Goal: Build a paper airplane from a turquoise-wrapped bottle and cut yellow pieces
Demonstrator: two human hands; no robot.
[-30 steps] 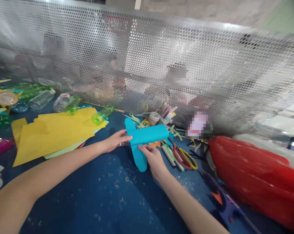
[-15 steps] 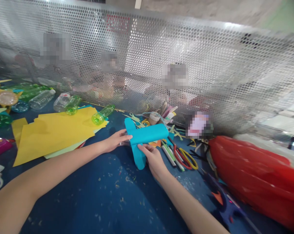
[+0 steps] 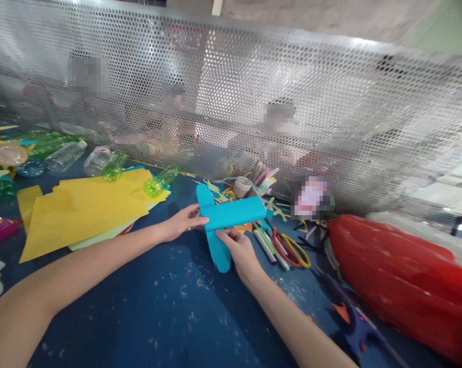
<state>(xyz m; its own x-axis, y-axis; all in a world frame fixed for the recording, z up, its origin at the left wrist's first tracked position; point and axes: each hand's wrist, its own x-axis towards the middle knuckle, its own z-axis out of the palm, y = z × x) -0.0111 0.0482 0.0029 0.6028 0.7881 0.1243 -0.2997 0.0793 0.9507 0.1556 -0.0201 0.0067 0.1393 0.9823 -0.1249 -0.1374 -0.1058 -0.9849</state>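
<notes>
A bright blue paper-covered toy plane is held above the table between both hands. Its body is a rounded tube lying sideways, with rounded paper wings sticking out at the far and near sides. At its left end, clear plastic like that of a bottle shows beside my left hand. That hand is closed round this end, its thumb on the blue paper. My right hand pinches the near wing close to the body, thumb on top and the fingers partly hidden.
Yellow paper sheets lie at left, a green bottle on them and more bottles behind. Glue sticks, scissors and paper scraps lie ahead. A blue glue gun and red bag are at right. A perforated metal screen stands behind.
The near wing has swung slightly toward me with my right fingers on it, and the plane's body has shifted a touch to the right. Both hands keep their hold.
</notes>
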